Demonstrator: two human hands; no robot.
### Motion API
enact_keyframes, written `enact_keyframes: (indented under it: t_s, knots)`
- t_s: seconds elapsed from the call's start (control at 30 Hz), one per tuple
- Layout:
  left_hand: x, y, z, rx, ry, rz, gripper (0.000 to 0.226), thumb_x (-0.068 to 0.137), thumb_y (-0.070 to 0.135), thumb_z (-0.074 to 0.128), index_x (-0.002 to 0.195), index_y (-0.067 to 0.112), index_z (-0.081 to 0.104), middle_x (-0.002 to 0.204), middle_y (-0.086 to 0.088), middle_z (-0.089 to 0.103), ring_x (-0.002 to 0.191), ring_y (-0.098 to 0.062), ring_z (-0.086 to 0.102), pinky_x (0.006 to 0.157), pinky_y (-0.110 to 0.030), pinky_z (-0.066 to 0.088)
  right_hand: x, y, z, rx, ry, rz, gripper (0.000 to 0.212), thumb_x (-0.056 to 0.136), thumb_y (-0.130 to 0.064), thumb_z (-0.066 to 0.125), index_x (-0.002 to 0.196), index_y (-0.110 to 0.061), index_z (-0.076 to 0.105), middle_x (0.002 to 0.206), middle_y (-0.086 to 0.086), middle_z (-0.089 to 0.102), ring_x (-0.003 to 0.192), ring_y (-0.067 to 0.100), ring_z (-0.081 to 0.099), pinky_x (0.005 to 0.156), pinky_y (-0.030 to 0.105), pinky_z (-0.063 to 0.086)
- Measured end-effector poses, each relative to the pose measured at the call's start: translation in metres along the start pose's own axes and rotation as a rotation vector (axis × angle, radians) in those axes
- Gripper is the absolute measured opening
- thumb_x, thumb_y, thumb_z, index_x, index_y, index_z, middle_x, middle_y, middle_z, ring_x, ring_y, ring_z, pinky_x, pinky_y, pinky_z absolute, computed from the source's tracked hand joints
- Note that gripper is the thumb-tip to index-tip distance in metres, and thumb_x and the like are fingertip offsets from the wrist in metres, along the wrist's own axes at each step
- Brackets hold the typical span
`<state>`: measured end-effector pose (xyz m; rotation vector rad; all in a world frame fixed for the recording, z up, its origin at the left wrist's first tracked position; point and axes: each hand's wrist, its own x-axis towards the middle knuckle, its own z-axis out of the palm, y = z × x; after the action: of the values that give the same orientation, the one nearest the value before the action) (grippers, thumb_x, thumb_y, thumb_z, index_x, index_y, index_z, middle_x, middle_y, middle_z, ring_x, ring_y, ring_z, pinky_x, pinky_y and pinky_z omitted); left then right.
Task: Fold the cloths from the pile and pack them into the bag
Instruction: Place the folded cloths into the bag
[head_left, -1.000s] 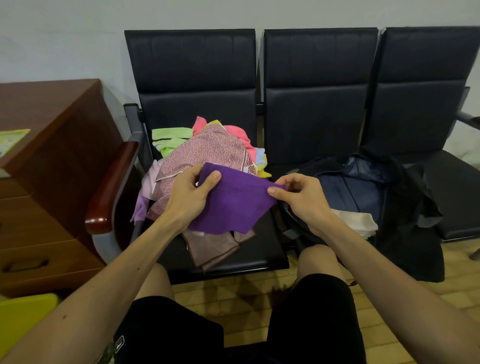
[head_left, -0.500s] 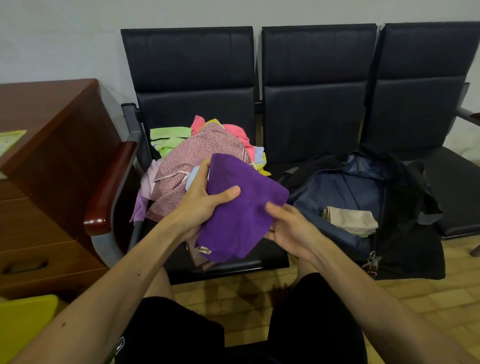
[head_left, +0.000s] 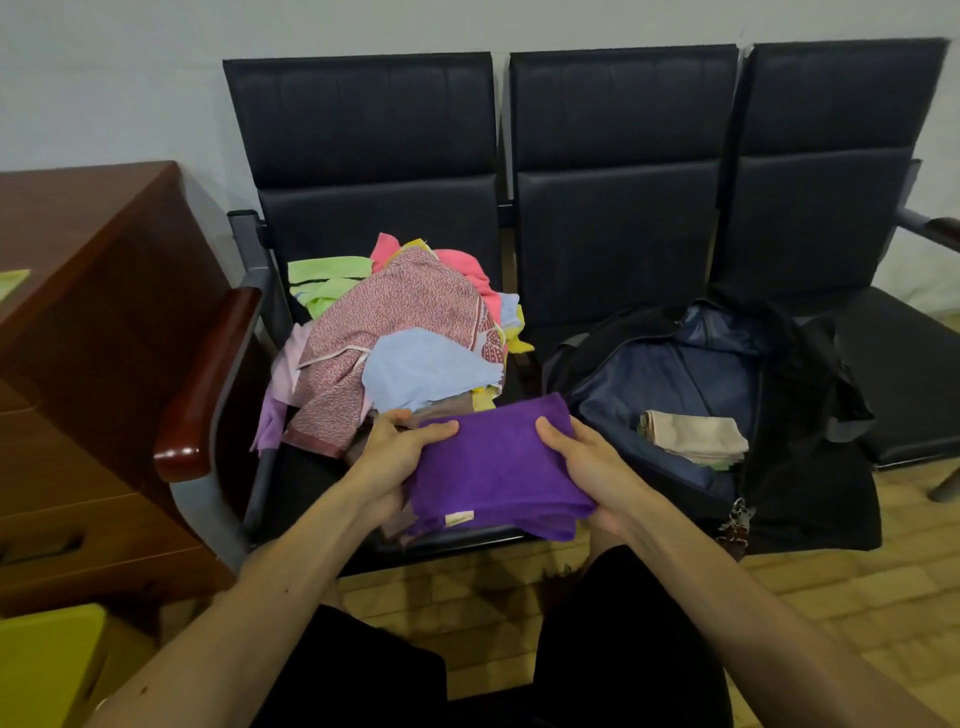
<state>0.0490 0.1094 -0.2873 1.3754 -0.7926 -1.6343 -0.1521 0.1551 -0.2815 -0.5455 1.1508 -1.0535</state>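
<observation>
Purple cloth (head_left: 493, 467) folded to a thick pad, held between both hands just above the seat edge. Left hand (head_left: 395, 457) grips its left edge, thumb on top, fingers curled beneath. Right hand (head_left: 587, 467) grips the right edge the same way. Long axis of the pad runs hand to hand. Bag (head_left: 810, 467) lies open just right of the right hand, mouth up, one folded beige cloth (head_left: 696, 436) already inside. Pile (head_left: 405, 343) sits beyond the left hand, many cloths left. Judgement: right hand is nearer the bag, so a short carry rightward should land the pad beside the beige one.
</observation>
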Motion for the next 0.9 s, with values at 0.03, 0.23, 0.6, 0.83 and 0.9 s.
enact_keyframes:
  t_s: [0.03,0.23,0.6,0.83,0.9]
  knots:
    - [0.001,-0.001,0.001,-0.048,-0.030,-0.095,0.029,0.081,0.007,0.077,0.105,0.009,0.061,0.101,-0.018,0.071,0.070,-0.022,0.072,0.055,-0.029,0.059,0.000,0.000,-0.003,-0.012,0.014,0.010,0.027,0.098,-0.027,0.058,0.124,-0.019,0.058,0.108,0.010,0.073,0.092,0.026,0.072,0.061,0.031,0.058]
    - [-0.004,-0.008,0.013,-0.023,-0.186,-0.274,0.083,0.060,0.011,0.079,0.138,0.021,0.051,0.115,-0.012,0.069,0.088,-0.024,0.071,0.063,-0.032,0.058,0.000,0.000,-0.027,-0.076,0.048,0.090,0.038,0.086,-0.019,0.074,0.122,-0.015,0.061,0.107,0.014,0.074,0.099,0.031,0.071,0.080,0.039,0.059]
    - [-0.017,0.024,0.050,0.207,-0.458,0.423,0.101,0.078,-0.032,0.054,0.145,0.040,0.030,0.095,-0.009,0.077,0.086,-0.022,0.074,0.073,-0.037,0.061,-0.036,-0.053,-0.069,-0.113,-0.111,-0.236,0.026,0.092,0.012,0.048,0.093,-0.005,0.067,0.092,0.012,0.074,0.078,0.019,0.072,0.064,0.026,0.060]
    - [-0.017,0.006,0.082,0.235,-0.457,0.411,0.055,0.081,-0.035,0.041,0.070,0.006,0.076,0.105,-0.004,0.074,0.092,-0.014,0.072,0.067,-0.023,0.057,-0.032,-0.046,-0.109,-0.151,-0.058,-0.249,0.031,0.101,0.001,0.041,0.084,-0.008,0.065,0.091,0.002,0.075,0.083,0.015,0.072,0.066,0.027,0.059]
    - [-0.014,0.000,0.092,0.245,-0.506,0.322,0.041,0.088,-0.027,0.042,0.080,0.002,0.069,0.105,-0.006,0.071,0.084,-0.011,0.073,0.059,-0.021,0.056,-0.032,-0.043,-0.121,-0.120,-0.059,-0.239,0.035,0.101,-0.001,0.041,0.082,-0.012,0.069,0.097,0.003,0.075,0.088,0.016,0.072,0.069,0.029,0.059]
